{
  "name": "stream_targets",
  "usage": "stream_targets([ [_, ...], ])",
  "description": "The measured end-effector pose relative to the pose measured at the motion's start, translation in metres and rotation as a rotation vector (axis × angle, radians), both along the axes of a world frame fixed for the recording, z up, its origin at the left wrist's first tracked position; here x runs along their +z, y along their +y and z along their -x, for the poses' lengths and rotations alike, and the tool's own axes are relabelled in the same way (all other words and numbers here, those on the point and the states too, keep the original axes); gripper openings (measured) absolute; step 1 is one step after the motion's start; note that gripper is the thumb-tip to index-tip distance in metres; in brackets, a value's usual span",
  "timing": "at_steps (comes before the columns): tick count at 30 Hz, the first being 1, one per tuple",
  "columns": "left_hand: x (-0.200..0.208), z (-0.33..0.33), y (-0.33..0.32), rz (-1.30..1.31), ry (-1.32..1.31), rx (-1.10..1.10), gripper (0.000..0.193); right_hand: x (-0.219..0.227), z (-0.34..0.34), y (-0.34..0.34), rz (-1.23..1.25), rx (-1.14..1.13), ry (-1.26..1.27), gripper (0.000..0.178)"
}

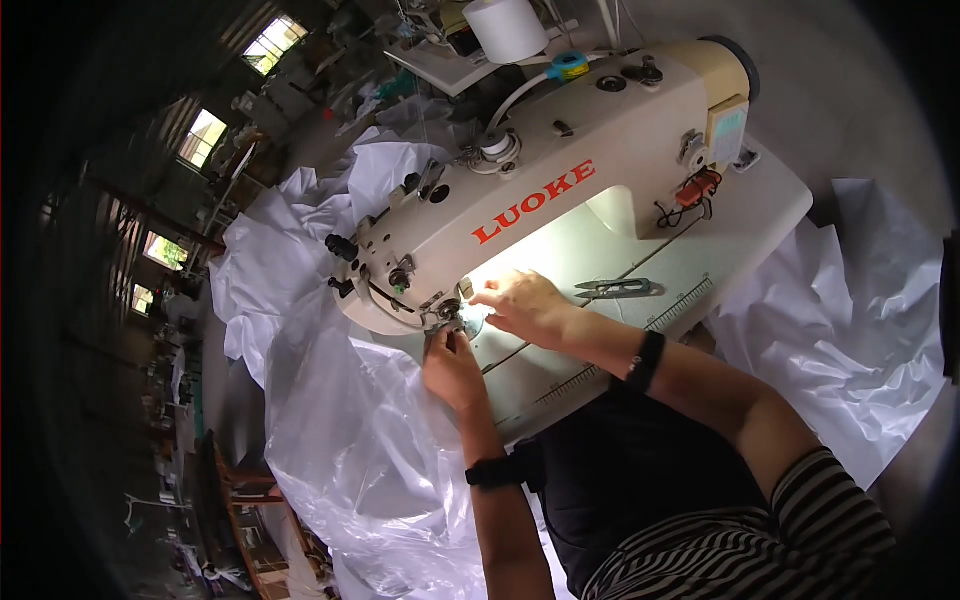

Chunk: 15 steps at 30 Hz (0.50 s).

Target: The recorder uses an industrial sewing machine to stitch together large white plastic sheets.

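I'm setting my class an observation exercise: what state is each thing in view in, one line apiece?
Left hand, fingers bent together; grip unclear
Right hand, fingers partly bent; grip unclear
Sewing machine, lit beneath its arm; running or stopped unclear
Thread snips, lying on the machine bed; blade opening unclear
White sheeting, crumpled
Thread cone, wound with white thread
Black wristbands, worn
Windows, bright

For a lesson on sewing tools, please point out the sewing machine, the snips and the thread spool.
Sewing machine (540, 165): head view, on its long arm.
Snips (618, 288): head view, middle of their body.
Thread spool (507, 30): head view, on its white side.
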State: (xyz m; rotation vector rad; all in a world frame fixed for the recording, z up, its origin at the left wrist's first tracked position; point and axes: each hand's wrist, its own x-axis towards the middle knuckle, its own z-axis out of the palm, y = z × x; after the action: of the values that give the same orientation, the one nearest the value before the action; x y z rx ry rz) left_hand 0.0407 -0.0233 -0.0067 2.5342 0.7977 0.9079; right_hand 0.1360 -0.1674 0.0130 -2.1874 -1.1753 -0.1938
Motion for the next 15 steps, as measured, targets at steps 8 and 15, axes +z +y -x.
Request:
stream_targets([
  [8,-0.003,-0.002,-0.002,-0.007,-0.054,-0.031,0.015,0.003,-0.006,0.044,0.247,-0.030,0.157,0.022],
  [15,0.012,0.011,-0.013,-0.358,-0.325,-0.219,0.015,-0.012,-0.010,0.023,0.008,0.028,0.144,0.010],
])
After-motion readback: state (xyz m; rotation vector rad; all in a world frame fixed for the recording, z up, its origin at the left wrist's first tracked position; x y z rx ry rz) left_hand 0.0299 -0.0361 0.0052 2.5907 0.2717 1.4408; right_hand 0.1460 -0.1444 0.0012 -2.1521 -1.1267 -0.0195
